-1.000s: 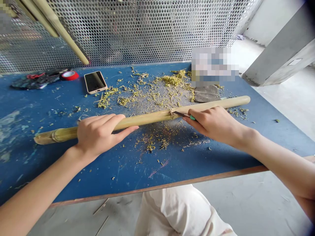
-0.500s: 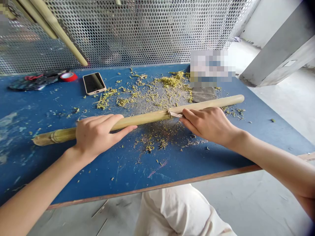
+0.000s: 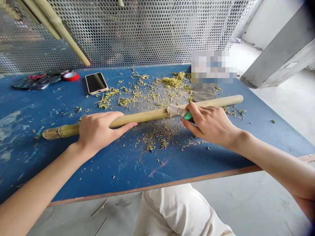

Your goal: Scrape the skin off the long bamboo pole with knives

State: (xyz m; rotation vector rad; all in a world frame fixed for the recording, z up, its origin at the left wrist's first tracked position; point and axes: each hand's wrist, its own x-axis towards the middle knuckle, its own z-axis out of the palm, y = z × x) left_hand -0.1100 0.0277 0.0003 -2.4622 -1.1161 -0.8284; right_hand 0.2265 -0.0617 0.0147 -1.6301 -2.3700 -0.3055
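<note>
A long bamboo pole (image 3: 147,115) lies across the blue tabletop (image 3: 123,170). My left hand (image 3: 98,131) presses down on its left part, fingers curled over the pole. My right hand (image 3: 209,123) grips a small knife with a green handle (image 3: 183,113), its blade resting against a node near the middle of the pole. Yellow-green shavings (image 3: 157,95) lie scattered behind and below the pole.
A phone (image 3: 96,83) lies at the back left, beside a roll of red tape (image 3: 70,76) and a dark bundle (image 3: 36,81). More bamboo poles (image 3: 61,29) lean against the perforated metal screen (image 3: 147,29). A flat grey piece (image 3: 203,93) sits behind the pole. My knee (image 3: 177,213) is under the table edge.
The knife blade tilted up against the node and its green handle shows again. The pole shifted slightly right under my left hand.
</note>
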